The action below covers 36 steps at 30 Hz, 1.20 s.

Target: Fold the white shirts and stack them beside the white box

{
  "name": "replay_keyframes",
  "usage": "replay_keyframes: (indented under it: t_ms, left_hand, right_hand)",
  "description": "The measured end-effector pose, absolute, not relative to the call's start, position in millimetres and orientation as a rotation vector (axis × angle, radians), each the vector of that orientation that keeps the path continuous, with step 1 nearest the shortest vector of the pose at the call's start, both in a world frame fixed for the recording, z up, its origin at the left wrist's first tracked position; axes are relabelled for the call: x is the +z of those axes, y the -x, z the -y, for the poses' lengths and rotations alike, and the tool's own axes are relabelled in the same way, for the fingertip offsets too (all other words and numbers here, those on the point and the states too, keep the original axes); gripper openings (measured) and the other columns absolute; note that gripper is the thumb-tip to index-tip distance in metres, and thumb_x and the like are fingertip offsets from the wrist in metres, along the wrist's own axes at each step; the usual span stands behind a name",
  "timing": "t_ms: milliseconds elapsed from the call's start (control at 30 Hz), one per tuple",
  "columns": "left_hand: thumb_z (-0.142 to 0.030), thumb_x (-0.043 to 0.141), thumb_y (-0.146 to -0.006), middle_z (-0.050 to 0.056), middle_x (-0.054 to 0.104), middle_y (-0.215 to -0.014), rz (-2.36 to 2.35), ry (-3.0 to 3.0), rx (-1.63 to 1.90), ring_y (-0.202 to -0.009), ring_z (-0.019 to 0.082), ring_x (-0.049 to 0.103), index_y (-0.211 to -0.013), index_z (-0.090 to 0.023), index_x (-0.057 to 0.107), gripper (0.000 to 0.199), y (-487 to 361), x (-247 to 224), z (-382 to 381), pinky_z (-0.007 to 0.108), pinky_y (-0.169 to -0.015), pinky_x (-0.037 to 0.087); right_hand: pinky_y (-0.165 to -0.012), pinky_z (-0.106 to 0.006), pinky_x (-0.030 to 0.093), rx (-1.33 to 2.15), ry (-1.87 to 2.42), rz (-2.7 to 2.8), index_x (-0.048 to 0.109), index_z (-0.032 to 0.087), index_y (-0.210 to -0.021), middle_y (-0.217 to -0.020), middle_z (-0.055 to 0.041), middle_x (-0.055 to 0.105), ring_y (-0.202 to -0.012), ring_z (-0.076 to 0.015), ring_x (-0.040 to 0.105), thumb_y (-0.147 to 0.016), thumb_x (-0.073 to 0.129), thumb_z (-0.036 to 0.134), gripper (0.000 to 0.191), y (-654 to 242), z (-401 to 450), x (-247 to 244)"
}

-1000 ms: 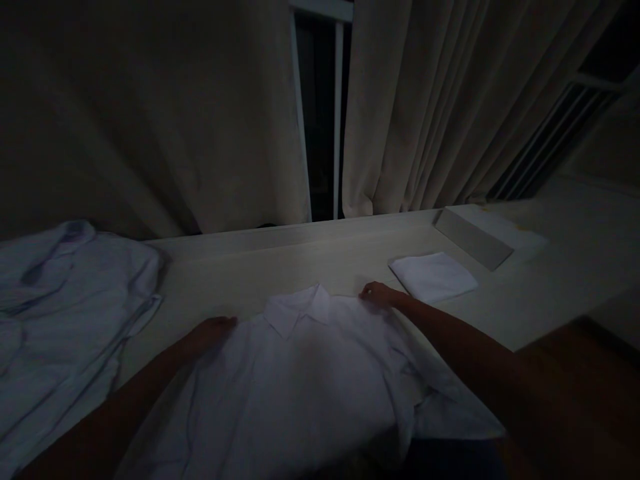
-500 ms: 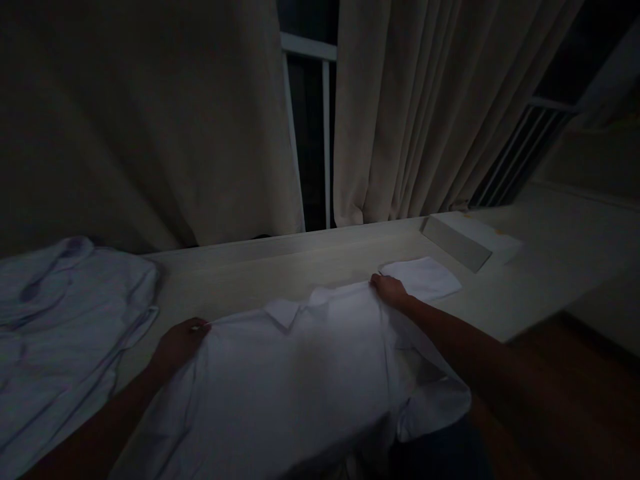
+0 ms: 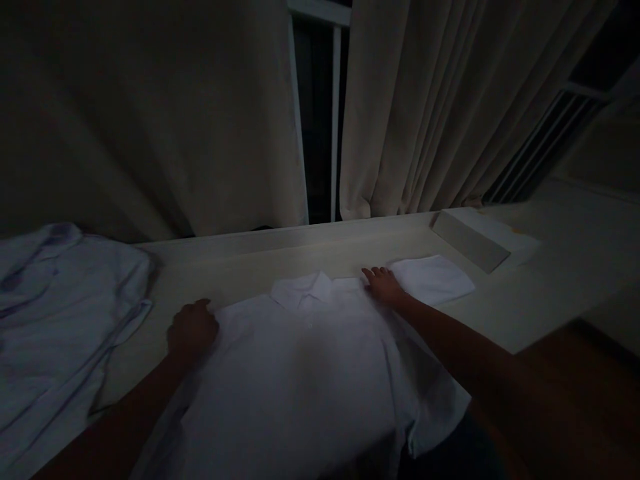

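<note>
A white collared shirt (image 3: 295, 373) lies spread in front of me, collar (image 3: 303, 290) at the far side, its lower part hanging towards me over the near edge. At its left shoulder my left hand (image 3: 193, 328) rests with fingers loosely bent and apart; dim light blurs them. My right hand (image 3: 384, 285) lies on the right shoulder, fingers spread, holding nothing. The right sleeve (image 3: 440, 400) droops beneath my right forearm. Just beyond that hand is a folded white cloth (image 3: 433, 279).
Another white garment (image 3: 65, 320) lies crumpled on the left of the pale ledge (image 3: 240, 263). A box-like pale object (image 3: 473, 239) sits to the right. Beige curtains (image 3: 415, 113) and a barred window (image 3: 320, 127) stand behind. The room is dim.
The shirt has come down flatter onto the ledge and its collar has turned up at the far edge. Both hands have loosened from the pinched shoulders. The view has shifted slightly.
</note>
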<state>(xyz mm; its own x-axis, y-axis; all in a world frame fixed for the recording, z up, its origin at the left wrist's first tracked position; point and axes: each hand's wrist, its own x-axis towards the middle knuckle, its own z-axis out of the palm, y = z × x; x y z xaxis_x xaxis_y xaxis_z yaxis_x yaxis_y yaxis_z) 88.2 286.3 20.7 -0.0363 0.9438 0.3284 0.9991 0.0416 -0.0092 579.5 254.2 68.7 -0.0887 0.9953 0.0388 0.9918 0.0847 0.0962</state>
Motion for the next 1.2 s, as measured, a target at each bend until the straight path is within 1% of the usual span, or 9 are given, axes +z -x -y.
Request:
replay_keyframes:
  t_ms: [67, 100, 167, 233, 267, 333, 400, 800, 1200]
  left_hand:
    - [-0.033, 0.032, -0.091, 0.013, 0.063, -0.121, 1.992, 2.094, -0.335, -0.104, 0.021, 0.059, -0.126, -0.013, 0.052, 0.045, -116, 16, -263, 0.034, -0.090, 0.046]
    - [-0.037, 0.031, -0.092, 0.010, 0.060, -0.128, 1.922, 2.196, -0.331, -0.115, 0.020, 0.055, -0.127, -0.016, 0.052, 0.046, -134, 13, -249, 0.032, -0.098, 0.042]
    - [-0.044, 0.027, -0.095, 0.012, 0.056, -0.135, 1.775, 2.492, -0.338, -0.126, 0.021, 0.049, -0.130, -0.014, 0.052, 0.053, -173, 6, -217, 0.033, -0.107, 0.036]
    - [-0.056, 0.028, -0.092, 0.014, 0.043, -0.148, 1.708, 2.628, -0.273, -0.137, 0.027, 0.037, -0.140, -0.015, 0.044, 0.065, -208, -3, -186, 0.042, -0.111, 0.031]
    - [-0.061, 0.030, -0.090, 0.013, 0.037, -0.152, 1.736, 2.614, -0.245, -0.140, 0.033, 0.032, -0.144, -0.021, 0.041, 0.068, -222, -8, -173, 0.051, -0.111, 0.029]
    - [-0.067, 0.031, -0.087, 0.012, 0.027, -0.157, 1.778, 2.546, -0.229, -0.143, 0.040, 0.023, -0.147, -0.031, 0.034, 0.070, -238, -15, -153, 0.064, -0.108, 0.022]
    - [-0.067, 0.030, -0.088, 0.011, 0.022, -0.159, 1.785, 2.484, -0.250, -0.145, 0.041, 0.017, -0.149, -0.036, 0.029, 0.069, -242, -19, -140, 0.068, -0.108, 0.016]
    - [-0.066, 0.028, -0.089, 0.011, 0.022, -0.158, 1.757, 2.449, -0.242, -0.145, 0.037, 0.018, -0.150, -0.031, 0.027, 0.071, -229, -16, -106, 0.063, -0.112, 0.015]
    - [-0.067, 0.025, -0.089, 0.011, 0.023, -0.158, 1.766, 2.434, -0.279, -0.146, 0.036, 0.017, -0.150, -0.031, 0.027, 0.071, -232, -15, -115, 0.062, -0.112, 0.015]
  right_hand:
    - [-0.107, -0.042, 0.030, 0.188, -2.058, -2.428, 0.039, 0.013, -0.143, -0.139, -0.0175, 0.050, -0.128, -0.0276, 0.044, -0.098, 0.038, 0.025, 0.046, -560, -241, 55]
    - [-0.110, -0.041, 0.027, 0.171, -2.016, -2.510, 0.041, 0.012, -0.142, -0.140, -0.0172, 0.049, -0.130, -0.0265, 0.042, -0.099, 0.034, 0.024, 0.045, -548, -233, 48]
    - [-0.112, -0.040, 0.024, 0.044, -1.899, -2.638, 0.044, 0.011, -0.140, -0.142, -0.0165, 0.048, -0.133, -0.0254, 0.040, -0.101, 0.028, 0.027, 0.046, -521, -212, 31]
    - [-0.114, -0.045, 0.021, -0.100, -1.845, -2.690, 0.038, 0.013, -0.146, -0.151, -0.0155, 0.037, -0.139, -0.0294, 0.031, -0.101, 0.028, 0.042, 0.054, -495, -189, 15]
    - [-0.114, -0.050, 0.020, -0.163, -1.838, -2.701, 0.033, 0.017, -0.149, -0.155, -0.0136, 0.031, -0.142, -0.0323, 0.025, -0.099, 0.029, 0.052, 0.061, -484, -178, 9]
    - [-0.113, -0.057, 0.014, -0.229, -1.845, -2.720, 0.027, 0.026, -0.152, -0.159, -0.0089, 0.020, -0.145, -0.0359, 0.013, -0.095, 0.027, 0.065, 0.069, -469, -159, -1]
    - [-0.114, -0.060, 0.008, -0.235, -1.870, -2.734, 0.024, 0.031, -0.152, -0.160, -0.0055, 0.014, -0.146, -0.0355, 0.005, -0.093, 0.023, 0.069, 0.070, -463, -145, -6]
    - [-0.115, -0.056, 0.005, -0.249, -1.856, -2.721, 0.023, 0.031, -0.153, -0.160, -0.0043, 0.012, -0.147, -0.0321, 0.003, -0.092, 0.027, 0.070, 0.072, -467, -110, 7]
    - [-0.116, -0.055, 0.004, -0.228, -1.890, -2.758, 0.024, 0.032, -0.152, -0.160, -0.0037, 0.013, -0.147, -0.0308, 0.004, -0.092, 0.021, 0.072, 0.073, -465, -115, 3]
